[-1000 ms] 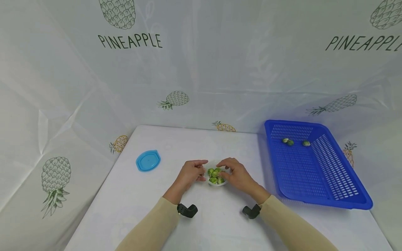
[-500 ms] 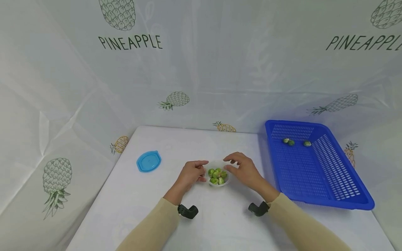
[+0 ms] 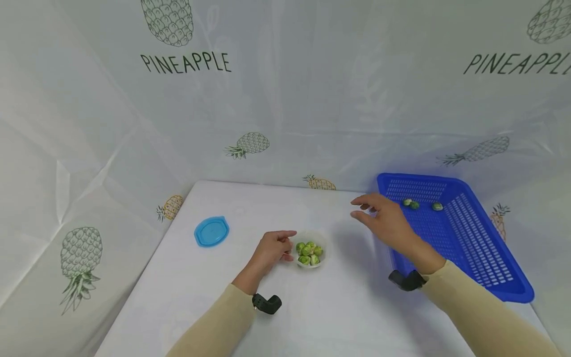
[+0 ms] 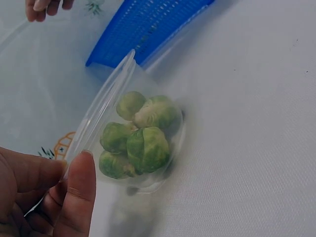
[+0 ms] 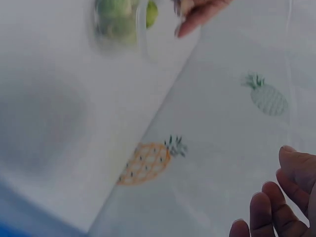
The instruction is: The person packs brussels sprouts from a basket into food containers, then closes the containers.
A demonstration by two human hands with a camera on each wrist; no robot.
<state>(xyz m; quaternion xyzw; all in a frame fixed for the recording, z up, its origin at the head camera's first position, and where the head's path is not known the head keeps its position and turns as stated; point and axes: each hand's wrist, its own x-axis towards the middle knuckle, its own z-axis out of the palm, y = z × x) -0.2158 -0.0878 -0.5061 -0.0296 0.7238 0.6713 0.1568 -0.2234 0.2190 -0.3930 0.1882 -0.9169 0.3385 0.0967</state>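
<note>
A clear plastic bowl [image 3: 323, 254] stands on the white table with several Brussels sprouts [image 3: 309, 250] in it. At its left side my left hand [image 3: 270, 249] pinches the rim; in the left wrist view the thumb [image 4: 81, 185] and forefinger meet at the bowl's edge. My right hand [image 3: 387, 220] is up in the air by the left wall of a blue basket [image 3: 450, 258]. Its fingers are apart and loosely bent, with nothing between them. Several sprouts lie at the basket's far end, a pair [image 3: 411, 204] and a single one [image 3: 437, 206].
A light blue lid [image 3: 211, 231] lies on the left part of the table [image 3: 330, 312]. White sheeting printed with pineapples [image 3: 285, 99] hangs behind the table and along its sides.
My right hand has come away from the sprouts in the bowl and moved right and up to the basket's edge. The left hand has stayed at the bowl's rim.
</note>
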